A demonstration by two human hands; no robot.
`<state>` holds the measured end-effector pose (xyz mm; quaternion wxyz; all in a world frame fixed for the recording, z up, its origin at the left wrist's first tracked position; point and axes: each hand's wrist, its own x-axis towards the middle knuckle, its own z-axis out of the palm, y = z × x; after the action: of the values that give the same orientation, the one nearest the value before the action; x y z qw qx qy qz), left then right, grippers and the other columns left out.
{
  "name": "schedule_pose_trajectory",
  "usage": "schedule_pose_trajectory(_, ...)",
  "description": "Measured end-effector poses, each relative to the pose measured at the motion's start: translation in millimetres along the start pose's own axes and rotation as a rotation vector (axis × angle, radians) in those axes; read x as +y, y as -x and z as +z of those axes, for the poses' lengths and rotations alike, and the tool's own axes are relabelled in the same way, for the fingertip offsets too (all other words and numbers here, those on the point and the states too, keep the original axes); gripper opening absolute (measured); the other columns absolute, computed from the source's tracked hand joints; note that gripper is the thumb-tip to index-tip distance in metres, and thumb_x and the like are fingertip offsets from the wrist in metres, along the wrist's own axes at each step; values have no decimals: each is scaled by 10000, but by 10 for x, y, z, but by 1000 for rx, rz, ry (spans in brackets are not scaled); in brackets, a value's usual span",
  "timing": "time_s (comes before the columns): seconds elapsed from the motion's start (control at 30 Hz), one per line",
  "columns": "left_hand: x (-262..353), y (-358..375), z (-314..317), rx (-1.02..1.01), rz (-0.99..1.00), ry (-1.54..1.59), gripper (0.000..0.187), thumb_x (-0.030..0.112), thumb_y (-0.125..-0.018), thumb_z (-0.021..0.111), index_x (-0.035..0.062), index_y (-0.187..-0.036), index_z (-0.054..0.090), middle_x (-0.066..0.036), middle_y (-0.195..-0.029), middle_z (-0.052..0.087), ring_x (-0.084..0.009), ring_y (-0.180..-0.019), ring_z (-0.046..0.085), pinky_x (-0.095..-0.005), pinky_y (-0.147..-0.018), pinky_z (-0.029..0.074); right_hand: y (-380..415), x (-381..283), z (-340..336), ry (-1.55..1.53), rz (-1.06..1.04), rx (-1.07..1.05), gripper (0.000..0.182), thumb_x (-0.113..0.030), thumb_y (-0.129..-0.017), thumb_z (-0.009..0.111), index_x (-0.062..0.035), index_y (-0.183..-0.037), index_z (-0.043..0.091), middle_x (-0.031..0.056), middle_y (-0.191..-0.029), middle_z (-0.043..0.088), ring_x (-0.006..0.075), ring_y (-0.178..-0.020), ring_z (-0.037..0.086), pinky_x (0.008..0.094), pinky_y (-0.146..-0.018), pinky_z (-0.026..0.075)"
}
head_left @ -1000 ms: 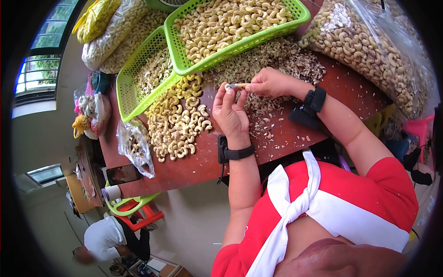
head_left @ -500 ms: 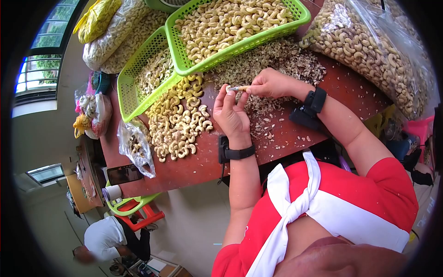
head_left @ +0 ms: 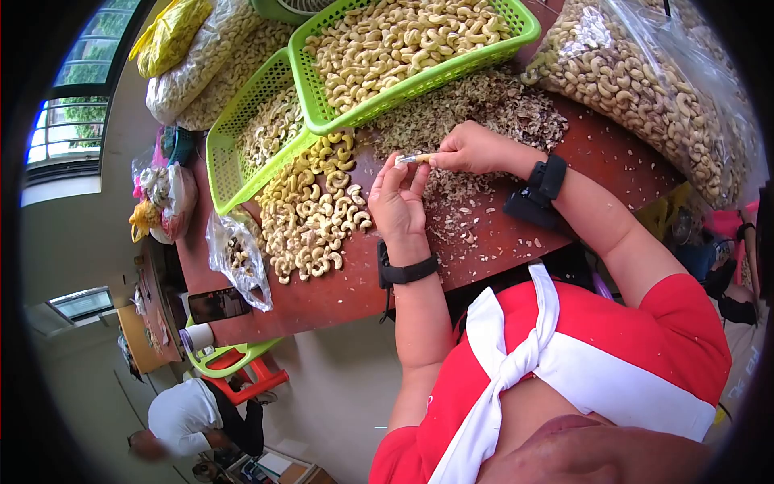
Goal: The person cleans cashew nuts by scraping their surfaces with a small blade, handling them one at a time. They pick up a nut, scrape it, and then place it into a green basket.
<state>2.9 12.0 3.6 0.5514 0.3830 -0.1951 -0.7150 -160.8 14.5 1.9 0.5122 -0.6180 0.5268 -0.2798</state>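
Note:
My left hand (head_left: 399, 206) is raised over the red table, a small pale cashew (head_left: 399, 160) pinched at its fingertips. From the right, my right hand (head_left: 476, 149) grips a small knife (head_left: 421, 158) by its light handle, and the metal tip touches the cashew. Beneath and behind the hands lies a heap of brown skin scraps (head_left: 516, 109). Left of my left hand, loose cashews (head_left: 310, 222) are spread on the table (head_left: 339, 294), yellower towards the back.
A large green basket (head_left: 419, 81) of cashews overlaps a smaller green basket (head_left: 214, 161). A big cashew bag (head_left: 645, 97) stands right. A small plastic bag (head_left: 238, 258), a phone (head_left: 218, 305) and a white roll (head_left: 197, 336) lie left. A person (head_left: 185, 415) is beyond.
My left hand and wrist have shifted slightly left, and its fingers have tilted around the cashew. My right hand has barely moved. At the far right edge, another person's arm has come into view.

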Motion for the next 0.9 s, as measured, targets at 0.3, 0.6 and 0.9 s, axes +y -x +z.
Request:
schedule_pose_trajectory(0.3,104,45,-23,24,-138,-48,277,44,-703,536,-78,-944,474,-96,-722,538,-198,-705,554,-342,-676,498,27,-36,-46,-37,61,56,366,-288,-775,520,-9,-539,500,-28,-420,379,53,-390,312,239,-359,259)
schedule_pose_trajectory(0.6,108,27,-46,8,-146,20,184,121,-735,541,-7,-868,551,-83,-744,579,-194,-732,560,-301,-644,491,41,-90,-27,-102,49,3,391,-345,-772,518,-23,-549,524,-10,-422,417,68,-367,390,228,-355,328)
schedule_pose_trajectory(0.9,77,28,-74,-7,-123,91,116,114,-758,533,10,-810,534,-98,-767,587,-227,-784,566,-296,-649,502,63,-144,-21,-169,63,27,372,-280,-794,509,-42,-514,457,-51,-440,362,31,-395,295,208,-363,229)
